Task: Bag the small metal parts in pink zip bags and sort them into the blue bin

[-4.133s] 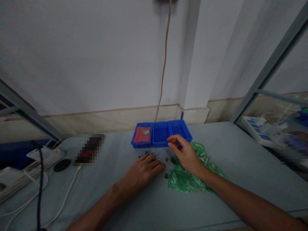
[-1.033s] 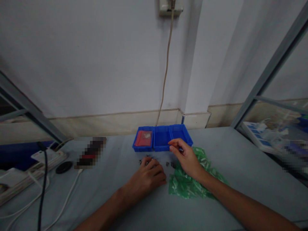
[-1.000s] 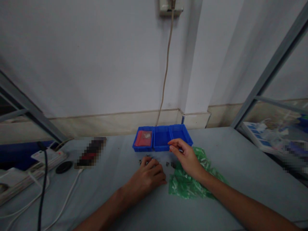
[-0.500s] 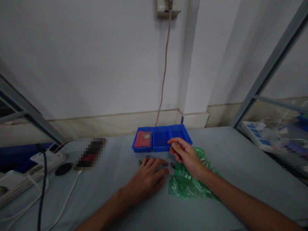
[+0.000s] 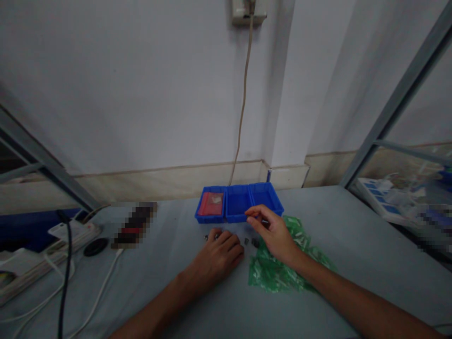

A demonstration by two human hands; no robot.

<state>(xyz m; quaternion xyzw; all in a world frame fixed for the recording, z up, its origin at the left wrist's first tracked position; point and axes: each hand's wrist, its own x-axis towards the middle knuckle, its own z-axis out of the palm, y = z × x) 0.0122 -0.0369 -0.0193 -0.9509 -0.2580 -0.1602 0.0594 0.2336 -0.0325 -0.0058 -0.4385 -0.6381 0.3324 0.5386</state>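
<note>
My left hand (image 5: 218, 253) lies knuckles-up on the grey table (image 5: 353, 235), its fingers curled over a scatter of small dark metal parts (image 5: 211, 235). My right hand (image 5: 272, 230) hovers just in front of the blue bins (image 5: 238, 203), thumb and fingers pinched together on something too small to name. Two more small dark parts (image 5: 250, 242) lie between the hands. Under my right wrist spreads a pile of green plastic bags (image 5: 282, 268). The left bin holds a red pad with a pale bit on it (image 5: 211, 203).
A power strip (image 5: 70, 230) with white and black cables sits at the left, next to a round black disc (image 5: 94, 246) and a blurred dark object (image 5: 136, 225). A cord (image 5: 243, 103) hangs from a wall socket. Metal frame posts stand on both sides; cluttered trays lie at far right.
My left fingers, stretched half a second ago, have curled back over the small parts. My right hand has shifted slightly left and down, still pinched near the bins.
</note>
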